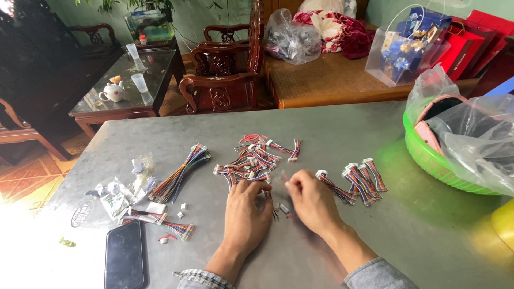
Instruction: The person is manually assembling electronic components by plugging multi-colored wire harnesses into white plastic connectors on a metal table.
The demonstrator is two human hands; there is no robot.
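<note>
Two bare hands are resting low in the middle of the frame on a grey metal table (332, 134). The left hand (247, 206) is lying palm down with its fingers curled over the near edge of a loose heap of short multicoloured ribbon wires with white plastic connectors (254, 158); whether it is pinching one I cannot tell. The right hand (311, 202) is pinching one short multicoloured wire (285, 179) between its fingertips, though the motion is blurring it.

Right of the hands, one fanned row of finished wires with white plugs (357, 179) is lying, about six of them. To the left, one long bundle of rainbow wires (182, 174) is lying at a slant, with a few small clear plastic bags (120, 195) beside it and one black phone (125, 256) lying at the lower left.

One green plastic basket (433, 160) is sitting at the right edge, holding clear plastic bags and pink objects (425, 134).
</note>
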